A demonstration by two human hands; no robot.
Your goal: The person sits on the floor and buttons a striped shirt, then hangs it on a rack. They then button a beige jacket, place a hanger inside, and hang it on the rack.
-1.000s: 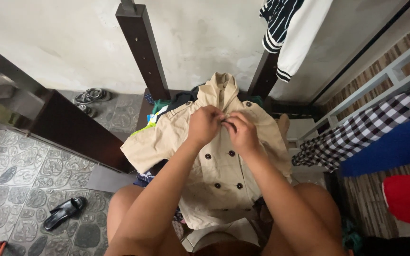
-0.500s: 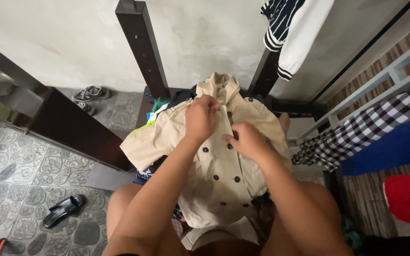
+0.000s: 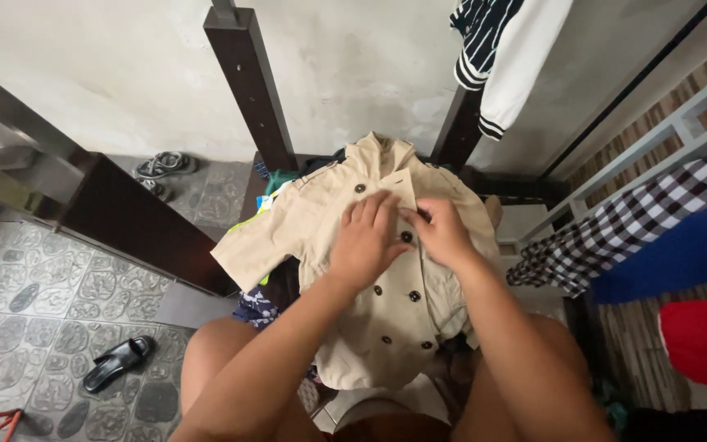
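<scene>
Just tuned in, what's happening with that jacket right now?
A seated person has a beige jacket spread out in front of them, on top of a pile of clothes. The left hand lies flat on the jacket's chest, and the right hand works at a dark button in the upper row. Several buttons lower down sit in two rows. One short sleeve sticks out toward the tiled floor, where a black sandal lies.

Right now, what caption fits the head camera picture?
Both hands, left hand and right hand, press on a beige double-breasted jacket.
</scene>
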